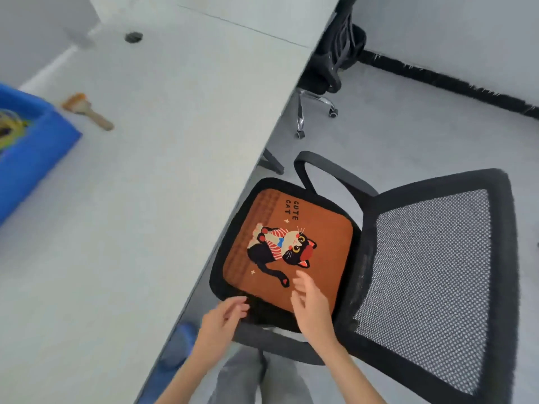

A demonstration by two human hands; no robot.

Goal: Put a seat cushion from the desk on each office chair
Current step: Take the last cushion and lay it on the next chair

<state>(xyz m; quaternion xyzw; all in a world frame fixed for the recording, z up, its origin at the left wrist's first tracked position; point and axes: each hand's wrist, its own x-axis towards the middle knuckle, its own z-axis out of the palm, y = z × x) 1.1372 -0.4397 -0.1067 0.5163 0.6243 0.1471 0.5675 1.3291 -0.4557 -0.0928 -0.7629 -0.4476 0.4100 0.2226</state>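
A: Why does the square orange seat cushion with the black cat print (287, 246) lie where it does?

B: It lies flat on the seat of the black mesh-backed office chair (431, 287), just beside the pale grey tabletop (163, 170), so this chair looks served. The left hand (221, 322) is loosely open at the cushion's near edge; the right hand (312, 304) is spread just over it, gripping nothing, probably squaring it.

A: What's hard to see?

B: The second black office chair (329, 65) is half hidden behind the tabletop; I can't tell if its seat is bare. The blue bin (38, 147) is cut off.
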